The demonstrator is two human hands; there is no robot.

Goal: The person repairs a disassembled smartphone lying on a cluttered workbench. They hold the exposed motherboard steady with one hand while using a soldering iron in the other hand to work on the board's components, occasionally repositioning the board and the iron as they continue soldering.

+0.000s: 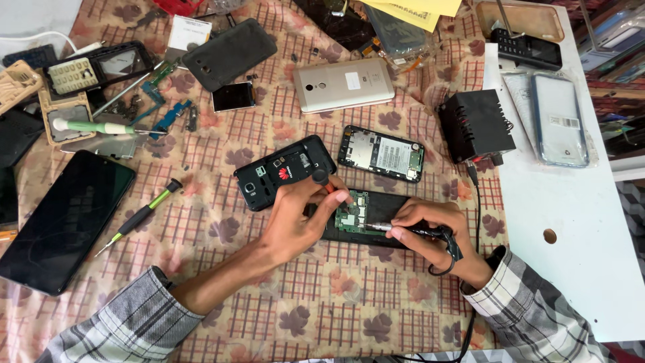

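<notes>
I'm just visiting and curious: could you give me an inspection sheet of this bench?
Surface: patterned cloth over a white table.
Job's things: opened phone, green board exposed.
Clutter: phones, back covers, keypad, screwdriver, black box.
Grip: left hand holds a black-capped tool; right hand holds a metal-tipped tool on the board.
Cables: black cord toward the right hand.
Surroundings: shelves at right, blurred.

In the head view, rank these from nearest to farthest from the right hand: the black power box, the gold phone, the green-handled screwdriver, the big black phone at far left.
From the right hand:
1. Black power box, up and slightly right.
2. Gold phone, farther up, to the left.
3. Green-handled screwdriver, left, past the left hand.
4. Big black phone, far left edge.
</notes>
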